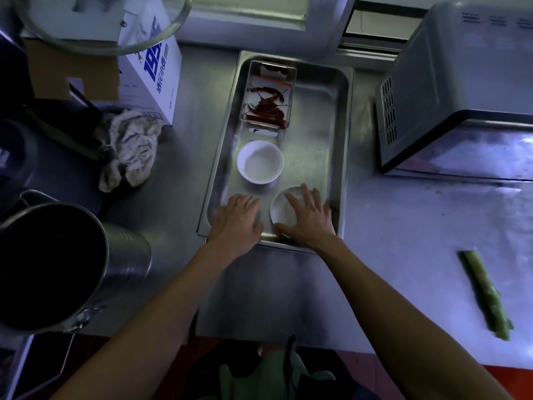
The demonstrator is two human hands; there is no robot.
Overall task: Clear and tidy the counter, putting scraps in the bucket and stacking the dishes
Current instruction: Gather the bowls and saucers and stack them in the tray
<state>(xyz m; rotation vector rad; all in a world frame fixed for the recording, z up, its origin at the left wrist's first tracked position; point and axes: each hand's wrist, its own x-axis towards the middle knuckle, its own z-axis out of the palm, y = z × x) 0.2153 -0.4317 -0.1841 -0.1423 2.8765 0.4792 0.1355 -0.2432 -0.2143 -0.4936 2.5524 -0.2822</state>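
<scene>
A deep steel tray (340, 145) lies on the counter. At its far end a small clear container (269, 96) holds dried red chillies. A white round bowl (259, 161) sits mid-tray, and a smaller white dish (278, 210) sits at the near end. My right hand (307, 216) lies over that dish with fingers spread, thumb at its near rim. My left hand (238, 217) rests flat on the tray floor beside it, holding nothing. A big steel bucket (54, 267) stands at the left. A green vegetable stalk (487, 295) lies on the counter at the right.
A crumpled cloth (129, 148) and a white-and-blue carton (153, 67) sit left of the tray. A glass bowl rim (173, 21) shows at top left. A grey appliance (458, 90) stands at the right. The counter's front edge runs below my forearms.
</scene>
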